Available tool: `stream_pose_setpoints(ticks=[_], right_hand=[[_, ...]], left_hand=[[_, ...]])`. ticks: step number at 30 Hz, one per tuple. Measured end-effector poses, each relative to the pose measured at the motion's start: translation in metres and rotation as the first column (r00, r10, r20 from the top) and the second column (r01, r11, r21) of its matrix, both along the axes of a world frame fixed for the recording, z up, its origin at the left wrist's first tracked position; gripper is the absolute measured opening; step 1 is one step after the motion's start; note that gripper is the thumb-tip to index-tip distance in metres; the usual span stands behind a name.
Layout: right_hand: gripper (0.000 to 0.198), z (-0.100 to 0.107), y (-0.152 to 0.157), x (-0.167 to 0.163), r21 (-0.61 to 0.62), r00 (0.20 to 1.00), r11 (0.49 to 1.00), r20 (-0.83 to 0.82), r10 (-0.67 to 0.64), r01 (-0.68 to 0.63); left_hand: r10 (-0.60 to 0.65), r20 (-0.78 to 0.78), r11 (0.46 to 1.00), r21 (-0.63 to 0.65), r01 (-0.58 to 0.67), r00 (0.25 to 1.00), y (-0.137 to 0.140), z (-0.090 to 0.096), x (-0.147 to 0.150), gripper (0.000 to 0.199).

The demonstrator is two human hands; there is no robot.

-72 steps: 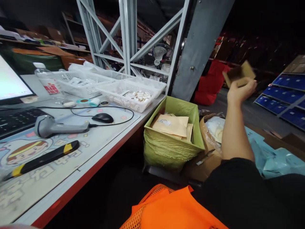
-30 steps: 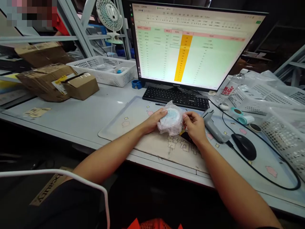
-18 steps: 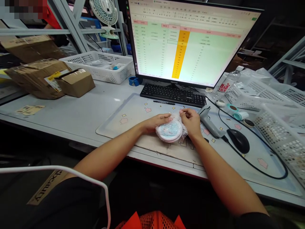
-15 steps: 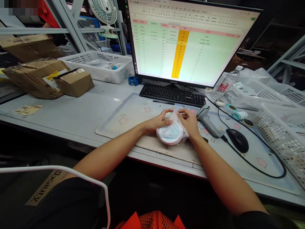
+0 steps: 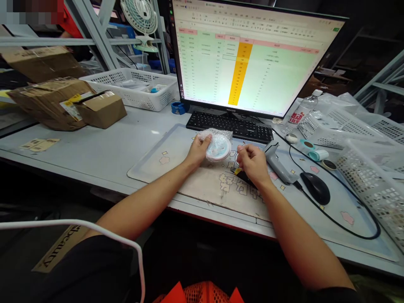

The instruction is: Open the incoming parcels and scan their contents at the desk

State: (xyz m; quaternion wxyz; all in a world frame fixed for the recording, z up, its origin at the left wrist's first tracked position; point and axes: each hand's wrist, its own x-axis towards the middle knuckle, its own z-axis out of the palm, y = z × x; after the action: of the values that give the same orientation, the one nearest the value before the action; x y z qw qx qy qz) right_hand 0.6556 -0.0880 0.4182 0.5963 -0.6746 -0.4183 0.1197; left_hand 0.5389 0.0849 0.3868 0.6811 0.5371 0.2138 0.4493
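My left hand (image 5: 198, 150) grips a round, flat white-and-pale-blue container (image 5: 221, 148) in clear bubble wrap (image 5: 211, 134), holding it by its left side over the desk mat. The wrap bunches along the container's far edge. Just to the right, apart from the container, my right hand (image 5: 253, 162) is closed with thumb and fingertips together. Whatever may be between those fingers is too small to make out. Beneath this hand lies a black tool with a yellow part (image 5: 237, 171), perhaps a cutter, partly covered by the hand and wrist.
A grey barcode scanner (image 5: 279, 164) lies right of my right hand, with a black mouse (image 5: 315, 187) and cable beyond. Behind are a keyboard (image 5: 227, 125) and monitor (image 5: 252, 63). White baskets (image 5: 158, 100) stand at both sides; cardboard boxes (image 5: 102, 110) sit left.
My left hand has lifted the wrapped container away from me and slightly left. My right hand has come off the wrap, and the black-and-yellow tool and mat lettering now show.
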Motion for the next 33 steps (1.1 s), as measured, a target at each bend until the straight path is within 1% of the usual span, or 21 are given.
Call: stream_pose_setpoints(ticks=[3,5,7,8,10,11,13,14,16,17,19,20,21,23,24,25,27,29,31,32,33], right_hand=[[0.052,-0.005,0.004,-0.009,-0.099,0.986,0.984,-0.095,0.136,-0.145],[0.056,-0.006,0.006,-0.011,-0.108,0.955,0.964,-0.199,0.219,-0.243],[0.056,-0.003,0.005,-0.009,-0.088,0.924,0.949,-0.270,0.270,-0.303],[0.056,0.000,0.004,-0.007,-0.075,0.919,0.949,-0.282,0.276,-0.307],[0.058,0.006,0.000,-0.003,-0.059,0.917,0.952,-0.290,0.272,-0.301],[0.059,0.008,-0.001,-0.002,-0.055,0.917,0.954,-0.296,0.268,-0.296],[0.063,0.011,-0.005,-0.001,-0.052,0.916,0.956,-0.304,0.261,-0.290],[0.066,0.011,-0.006,-0.002,-0.056,0.916,0.955,-0.302,0.263,-0.293],[0.070,0.009,-0.006,-0.006,-0.093,0.915,0.942,-0.286,0.284,-0.322],[0.070,0.007,-0.006,-0.008,-0.131,0.914,0.928,-0.269,0.304,-0.348],[0.065,0.003,-0.004,-0.012,-0.228,0.935,0.909,-0.156,0.319,-0.348],[0.060,0.001,-0.002,-0.013,-0.261,0.955,0.920,-0.047,0.292,-0.294],[0.056,0.000,-0.001,-0.013,-0.266,0.968,0.941,0.085,0.238,-0.208],[0.050,0.000,-0.001,-0.010,-0.177,0.945,0.984,0.318,0.072,-0.015],[0.049,0.001,-0.001,-0.008,-0.112,0.926,0.993,0.378,0.000,0.046],[0.050,0.003,-0.003,-0.006,-0.055,0.914,0.996,0.403,-0.041,0.069],[0.056,0.006,-0.005,-0.004,0.024,0.909,1.000,0.415,-0.026,0.018],[0.071,0.006,-0.007,-0.008,0.050,0.892,0.993,0.445,0.077,-0.111],[0.092,0.003,-0.006,-0.018,0.019,0.837,0.970,0.509,0.199,-0.242],[0.097,0.002,-0.004,-0.024,-0.009,0.800,0.959,0.549,0.243,-0.285],[0.097,0.001,-0.003,-0.029,-0.034,0.764,0.951,0.588,0.266,-0.306]], left_hand=[[-0.114,-0.001,0.993,0.022,0.114,0.993,-0.005,0.000,-0.002,0.064],[-0.210,0.004,0.978,0.007,0.210,0.978,-0.007,0.002,-0.005,0.065],[-0.221,0.041,0.974,-0.034,0.222,0.975,-0.003,0.006,-0.008,0.065],[-0.174,0.062,0.982,-0.058,0.177,0.983,0.002,0.008,-0.009,0.062],[0.023,0.103,0.994,-0.105,-0.012,0.994,0.018,0.012,-0.011,0.051],[0.146,0.122,0.983,-0.126,-0.130,0.982,0.027,0.013,-0.013,0.041],[0.344,0.156,0.934,-0.160,-0.321,0.926,0.042,0.016,-0.016,0.025],[0.406,0.172,0.910,-0.167,-0.380,0.897,0.047,0.017,-0.018,0.027],[0.432,0.195,0.900,-0.150,-0.409,0.881,0.052,0.018,-0.020,0.041],[0.411,0.197,0.911,-0.136,-0.390,0.890,0.052,0.019,-0.021,0.041],[0.358,0.182,0.932,-0.123,-0.340,0.916,0.048,0.019,-0.020,0.031],[0.330,0.159,0.942,-0.121,-0.313,0.931,0.046,0.018,-0.019,0.027],[0.306,0.129,0.949,-0.117,-0.292,0.943,0.043,0.017,-0.017,0.029],[0.264,0.066,0.963,-0.078,-0.259,0.962,0.039,0.013,-0.015,0.042],[0.241,0.033,0.970,-0.040,-0.239,0.970,0.037,0.011,-0.015,0.046],[0.216,-0.001,0.976,0.005,-0.216,0.976,0.034,0.009,-0.014,0.049],[0.163,-0.072,0.982,0.104,-0.155,0.984,0.027,0.007,-0.015,0.054],[0.086,-0.146,0.980,0.192,-0.057,0.986,0.016,0.008,-0.017,0.057],[0.000,-0.201,0.964,0.262,0.054,0.980,0.003,0.011,-0.018,0.056],[-0.039,-0.219,0.952,0.288,0.103,0.975,-0.003,0.013,-0.018,0.053],[-0.078,-0.231,0.940,0.308,0.149,0.970,-0.008,0.015,-0.018,0.050]])
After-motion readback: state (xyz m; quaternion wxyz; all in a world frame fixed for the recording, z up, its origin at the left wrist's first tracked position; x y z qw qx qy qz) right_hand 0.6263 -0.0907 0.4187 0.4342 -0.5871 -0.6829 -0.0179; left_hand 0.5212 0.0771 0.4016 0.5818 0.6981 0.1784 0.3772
